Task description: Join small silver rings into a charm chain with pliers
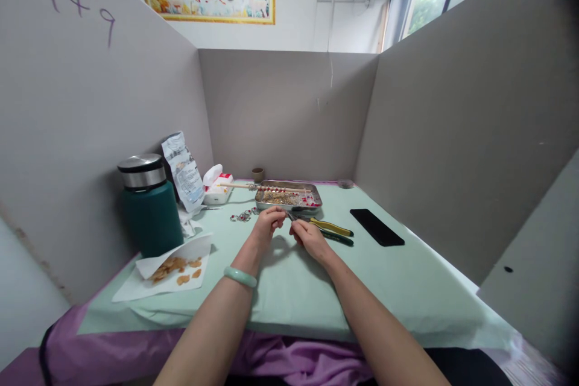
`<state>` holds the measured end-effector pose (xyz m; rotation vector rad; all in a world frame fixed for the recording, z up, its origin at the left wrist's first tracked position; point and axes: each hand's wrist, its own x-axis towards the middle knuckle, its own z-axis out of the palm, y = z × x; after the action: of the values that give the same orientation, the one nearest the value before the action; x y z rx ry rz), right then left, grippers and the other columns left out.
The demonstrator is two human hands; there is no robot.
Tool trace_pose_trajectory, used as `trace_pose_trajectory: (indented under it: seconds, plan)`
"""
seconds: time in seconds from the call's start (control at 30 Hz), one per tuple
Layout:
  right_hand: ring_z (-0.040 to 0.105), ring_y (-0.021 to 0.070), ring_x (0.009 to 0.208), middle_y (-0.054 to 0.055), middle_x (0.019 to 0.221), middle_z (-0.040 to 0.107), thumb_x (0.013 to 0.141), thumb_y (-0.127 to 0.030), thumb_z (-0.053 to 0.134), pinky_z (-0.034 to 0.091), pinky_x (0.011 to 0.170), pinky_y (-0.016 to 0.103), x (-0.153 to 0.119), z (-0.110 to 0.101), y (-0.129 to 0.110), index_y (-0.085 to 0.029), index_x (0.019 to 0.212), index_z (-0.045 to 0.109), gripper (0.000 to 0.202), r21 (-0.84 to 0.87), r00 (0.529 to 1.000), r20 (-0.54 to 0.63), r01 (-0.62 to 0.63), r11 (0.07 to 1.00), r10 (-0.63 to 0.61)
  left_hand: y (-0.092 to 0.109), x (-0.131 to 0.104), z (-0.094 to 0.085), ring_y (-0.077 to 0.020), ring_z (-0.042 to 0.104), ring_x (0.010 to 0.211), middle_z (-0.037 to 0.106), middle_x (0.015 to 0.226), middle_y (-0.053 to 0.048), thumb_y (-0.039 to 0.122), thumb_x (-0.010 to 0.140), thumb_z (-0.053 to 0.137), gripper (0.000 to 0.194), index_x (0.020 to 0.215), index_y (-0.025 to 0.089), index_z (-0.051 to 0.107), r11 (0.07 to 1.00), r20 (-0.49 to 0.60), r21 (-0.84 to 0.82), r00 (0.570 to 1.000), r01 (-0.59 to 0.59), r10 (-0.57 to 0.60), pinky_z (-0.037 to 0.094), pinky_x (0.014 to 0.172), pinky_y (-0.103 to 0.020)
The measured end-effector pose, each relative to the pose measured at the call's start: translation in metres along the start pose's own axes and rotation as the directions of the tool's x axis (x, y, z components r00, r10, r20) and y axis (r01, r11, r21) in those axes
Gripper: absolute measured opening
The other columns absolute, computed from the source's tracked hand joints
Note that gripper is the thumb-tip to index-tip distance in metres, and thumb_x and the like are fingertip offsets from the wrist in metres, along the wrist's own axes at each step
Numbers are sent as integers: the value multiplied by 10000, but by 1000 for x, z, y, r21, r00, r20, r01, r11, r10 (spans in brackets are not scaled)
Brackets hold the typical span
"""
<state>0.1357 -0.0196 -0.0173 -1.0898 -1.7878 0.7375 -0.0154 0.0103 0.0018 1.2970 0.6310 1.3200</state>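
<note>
My left hand (270,223), a pale green bangle (240,277) on its wrist, is held over the table with its fingers pinched together; what sits between them is too small to make out. Close beside it, my right hand (310,237) closes on a small pointed metal tool (290,215), whose tip reaches toward the left fingertips. Pliers with yellow and dark green handles (335,229) lie just beyond the right hand. Behind both hands is a metal tray (289,205) of small gold, clear and red pieces. A beaded chain (244,215) lies left of the tray.
A beaded stick (239,186) lies across the tray. At left stand a green flask (151,211), a silver pouch (183,172) and a tissue pack (218,189). Brown chips (174,268) lie on paper. A black phone (377,227) is at right. Grey partitions (289,114) enclose the table.
</note>
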Motion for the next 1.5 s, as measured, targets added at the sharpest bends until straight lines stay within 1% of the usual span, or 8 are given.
trace_pose_trajectory:
  seconds: [0.2, 0.33, 0.77, 0.93, 1.17, 1.33, 1.4, 1.5]
  plan:
    - [404, 98, 482, -33, 531, 462, 878, -465, 347, 324, 494, 215, 0, 0, -3, -179, 711, 537, 381, 124, 996, 73, -56, 991, 47, -2, 0, -2, -69, 283, 472, 343, 503, 56, 186, 629, 578, 78, 612, 161, 507, 1000, 25, -9, 1000, 9, -9, 273, 518, -243]
    - [389, 91, 457, -40, 508, 451, 876, -452, 364, 302, 472, 214, 0, 0, -2, -177, 710, 536, 364, 192, 994, 97, -62, 979, 44, -2, 0, -2, -75, 286, 475, 330, 498, 58, 186, 638, 574, 68, 626, 165, 510, 1000, 33, -18, 999, 11, -10, 269, 517, -245]
    - [394, 89, 455, -40, 510, 453, 872, -471, 388, 306, 469, 222, 1, 1, 3, -174, 707, 539, 372, 243, 991, 130, -73, 967, 42, -2, 2, -2, -64, 275, 483, 370, 538, 50, 176, 623, 563, 74, 622, 156, 492, 1000, 1, 4, 1000, 8, -8, 270, 516, -235]
    - [394, 88, 460, -37, 526, 461, 871, -476, 389, 304, 467, 222, 1, 0, 2, -174, 710, 538, 373, 270, 988, 149, -84, 959, 45, -1, 1, -2, -65, 296, 495, 387, 555, 42, 175, 627, 553, 66, 617, 151, 492, 1000, 18, 9, 1000, -3, 2, 264, 513, -234]
    - [372, 87, 435, -48, 479, 430, 874, -479, 381, 287, 458, 219, 0, -1, 1, -176, 701, 538, 383, 219, 990, 135, -62, 974, 32, -1, 0, -1, -59, 274, 476, 345, 526, 56, 192, 626, 571, 90, 613, 153, 491, 1000, 12, 5, 1000, 9, -9, 266, 504, -233]
    - [391, 91, 435, -41, 507, 453, 870, -502, 367, 300, 448, 221, 2, 2, 6, -179, 714, 528, 393, 234, 989, 111, -118, 965, 94, 0, 2, 2, -51, 263, 456, 321, 502, 70, 258, 642, 628, 158, 644, 155, 508, 999, -21, 5, 999, 40, -40, 269, 495, -224]
    - [403, 94, 447, -38, 521, 466, 877, -505, 348, 310, 459, 222, 4, 2, 8, -179, 717, 533, 407, 176, 992, 77, -117, 977, 105, -1, 2, 3, -50, 269, 450, 324, 492, 74, 297, 638, 645, 194, 656, 157, 512, 999, -34, 6, 998, 51, -50, 269, 488, -222]
    - [465, 105, 522, -19, 582, 523, 892, -473, 333, 338, 527, 225, 4, 2, 9, -181, 718, 556, 407, -2, 998, -14, -66, 998, 66, -2, 3, 3, -51, 292, 460, 366, 514, 65, 315, 620, 657, 215, 665, 158, 517, 998, -62, 48, 997, 37, -34, 272, 482, -219]
